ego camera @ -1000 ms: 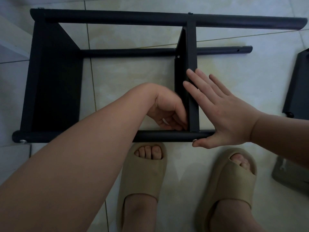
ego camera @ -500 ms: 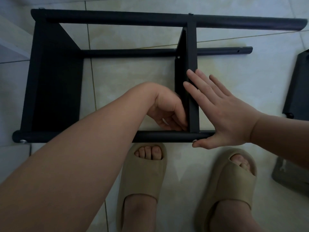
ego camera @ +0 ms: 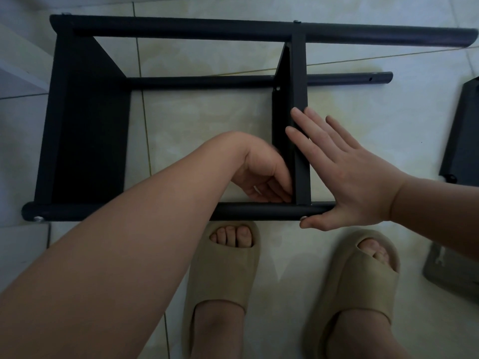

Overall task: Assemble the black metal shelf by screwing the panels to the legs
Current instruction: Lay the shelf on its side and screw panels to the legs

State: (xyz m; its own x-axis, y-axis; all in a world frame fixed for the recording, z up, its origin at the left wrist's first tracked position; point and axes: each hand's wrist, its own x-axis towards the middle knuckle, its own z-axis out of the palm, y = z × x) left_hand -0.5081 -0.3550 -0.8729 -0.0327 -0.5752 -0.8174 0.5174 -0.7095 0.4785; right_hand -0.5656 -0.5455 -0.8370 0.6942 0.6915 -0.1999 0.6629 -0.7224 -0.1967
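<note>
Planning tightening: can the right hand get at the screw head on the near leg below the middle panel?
Probably yes: the right hand lies flat against the middle panel, thumb beside the screw head, nothing between.

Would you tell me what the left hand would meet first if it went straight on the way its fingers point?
The middle panel: the left hand aims its curled fingers at that panel's face, just above the near leg, and looks almost against it.

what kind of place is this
Likely a room at home: pale tiled floor, the person's slippers, and a half-built black shelf lying on the tiles.
</note>
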